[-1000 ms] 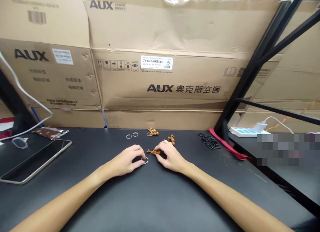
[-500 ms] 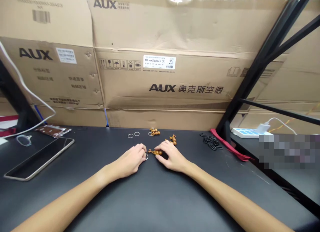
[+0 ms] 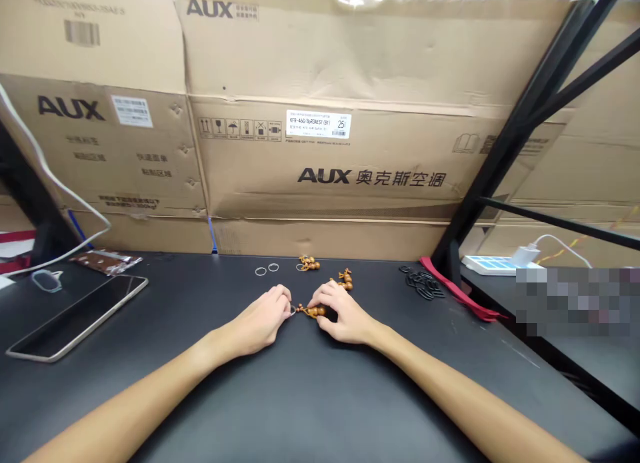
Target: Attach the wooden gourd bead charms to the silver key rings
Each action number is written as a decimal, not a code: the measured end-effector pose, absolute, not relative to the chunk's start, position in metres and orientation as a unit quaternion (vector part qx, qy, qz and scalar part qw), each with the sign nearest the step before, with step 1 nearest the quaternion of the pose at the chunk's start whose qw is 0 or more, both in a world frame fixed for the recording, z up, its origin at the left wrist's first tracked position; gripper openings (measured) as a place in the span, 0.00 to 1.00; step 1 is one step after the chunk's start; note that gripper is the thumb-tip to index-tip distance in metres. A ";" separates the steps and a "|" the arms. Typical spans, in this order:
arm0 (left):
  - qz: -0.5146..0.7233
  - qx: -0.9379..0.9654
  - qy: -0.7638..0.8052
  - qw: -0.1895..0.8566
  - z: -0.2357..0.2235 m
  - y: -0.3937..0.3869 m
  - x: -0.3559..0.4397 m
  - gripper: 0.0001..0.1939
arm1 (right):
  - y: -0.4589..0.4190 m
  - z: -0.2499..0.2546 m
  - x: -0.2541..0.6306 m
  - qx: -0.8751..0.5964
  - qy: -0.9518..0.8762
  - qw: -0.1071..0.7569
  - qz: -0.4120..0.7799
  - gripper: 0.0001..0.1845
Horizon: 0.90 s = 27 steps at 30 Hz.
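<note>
My left hand is closed, its fingertips pinching a metal split ring low over the table. Facing it, my right hand has thumb and fingers around a small brown gourd pendant. The pendant's beaded cord end points left, close beside the ring; whether they touch I cannot tell. Behind my right hand lies another gourd pendant, partly covered by the fingers. Farther back, a gourd pendant with a ring rests on the table. Two loose split rings lie to its left.
A phone and a brown packet lie at the left. On the right are a pile of black clips, a red strap and a power strip. Cardboard boxes wall off the back of the black table.
The gourd pendant in my right hand has shifted slightly nearer to me, its cord end now beside the ring. My left hand has barely moved.
</note>
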<state>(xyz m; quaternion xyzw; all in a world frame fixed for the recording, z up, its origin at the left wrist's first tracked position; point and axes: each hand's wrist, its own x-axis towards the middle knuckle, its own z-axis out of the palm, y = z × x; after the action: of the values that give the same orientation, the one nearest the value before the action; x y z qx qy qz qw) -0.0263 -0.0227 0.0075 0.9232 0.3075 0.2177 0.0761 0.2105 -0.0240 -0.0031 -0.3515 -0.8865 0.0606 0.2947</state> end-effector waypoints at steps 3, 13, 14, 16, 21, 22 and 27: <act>0.232 0.915 0.315 0.095 0.007 -0.023 -0.026 0.10 | -0.025 -0.004 0.210 -0.347 -0.887 0.296 0.071 0.11; 0.284 0.895 0.315 0.139 0.001 -0.017 -0.025 0.10 | -0.031 -0.006 0.201 -0.378 -0.870 0.306 0.081 0.03; 0.286 0.894 0.314 0.141 0.000 -0.017 -0.025 0.10 | -0.032 -0.006 0.200 -0.377 -0.868 0.310 0.090 0.03; 0.294 0.891 0.313 0.145 0.001 -0.017 -0.024 0.10 | -0.032 -0.007 0.199 -0.383 -0.857 0.324 0.115 0.03; 0.313 0.880 0.319 0.159 0.002 -0.019 -0.019 0.10 | -0.027 -0.008 0.199 -0.422 -0.805 0.370 0.194 0.04; 0.313 0.878 0.321 0.164 0.002 -0.020 -0.018 0.10 | -0.027 -0.007 0.198 -0.423 -0.797 0.377 0.208 0.05; 0.319 0.861 0.341 0.202 0.002 -0.021 -0.013 0.11 | -0.033 0.000 0.193 -0.412 -0.774 0.404 0.260 0.07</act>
<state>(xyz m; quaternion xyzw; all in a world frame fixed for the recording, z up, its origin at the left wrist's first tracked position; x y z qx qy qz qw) -0.0128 -0.0215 0.0022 0.8606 0.3413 0.3194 0.2023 0.1927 -0.0329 0.0001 -0.4115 -0.7745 0.2605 0.4037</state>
